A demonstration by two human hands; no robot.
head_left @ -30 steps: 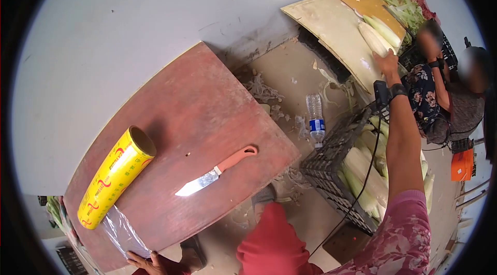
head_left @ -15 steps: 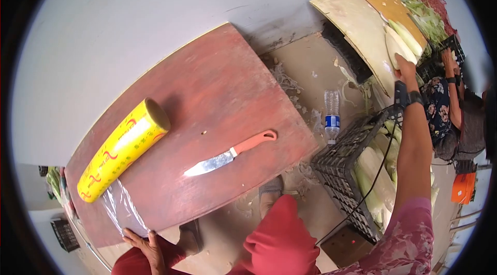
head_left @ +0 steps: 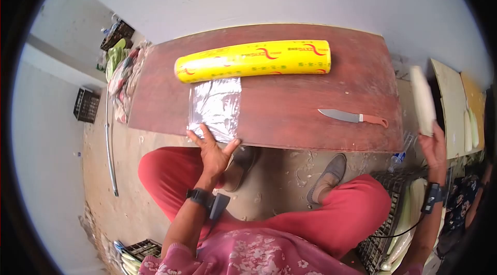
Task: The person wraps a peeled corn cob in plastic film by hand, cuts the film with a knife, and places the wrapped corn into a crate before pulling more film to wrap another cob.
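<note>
My left hand [head_left: 212,153] rests at the front edge of the table [head_left: 290,99], its fingers spread over the near end of a strip of clear plastic film [head_left: 217,106]. That strip runs from a thick yellow roll of cling film [head_left: 253,61] lying across the back of the table. My right hand [head_left: 434,145] is off to the right, fingers wrapped round the lower end of a long pale vegetable stalk [head_left: 423,101], which stands nearly upright and is slightly blurred. A knife [head_left: 352,117] with an orange handle lies on the right part of the table, blade pointing left.
Right of the table is a board [head_left: 450,114] with more pale stalks [head_left: 471,129]. A black crate [head_left: 382,218] of stalks stands beside my right knee, near a plastic bottle [head_left: 397,160]. Another person's arm shows at the right edge. A metal pole [head_left: 110,156] lies at left.
The view has swung from the right back to the table. My right hand has lifted a pale stalk off the board and brought it toward the table. My left hand stays at the film's end.
</note>
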